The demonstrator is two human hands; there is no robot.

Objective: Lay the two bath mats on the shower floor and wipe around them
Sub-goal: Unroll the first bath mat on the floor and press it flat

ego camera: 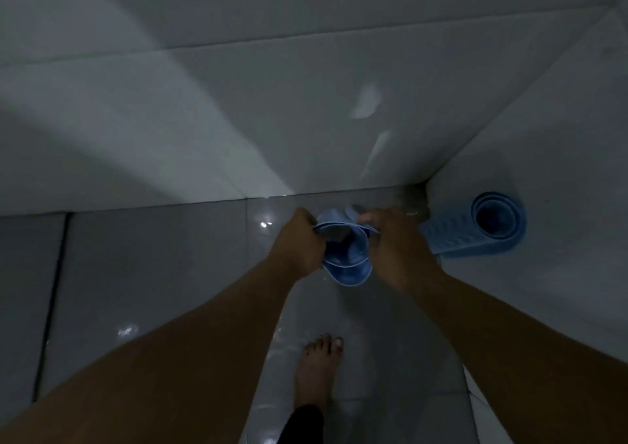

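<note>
Looking down from your head camera, you have both arms stretched out over the dim shower floor [163,273], and each hand is closed on the same blue bath mat [346,263]. Your left hand [300,241] is fisted around the mat's left edge, fingers curled out of sight behind the rubber. Your right hand [394,243] grips the right edge; its fingertips are blurred and partly buried in the folds, so you can only tell that they are clamped on the mat. The mat itself hangs curled between your hands, clear of the floor, its shape hard to read in the low light.

A second mat [475,231] is rolled into a tube and leans in the corner, against the right wall [543,137], just beside your right hand; its lower end is hidden behind your wrist. Where the back wall [238,120] meets the floor, the corner is dark and smeared. Your bare foot [319,369] stands on the glossy tiles below, with the leg cut off by the bottom edge
</note>
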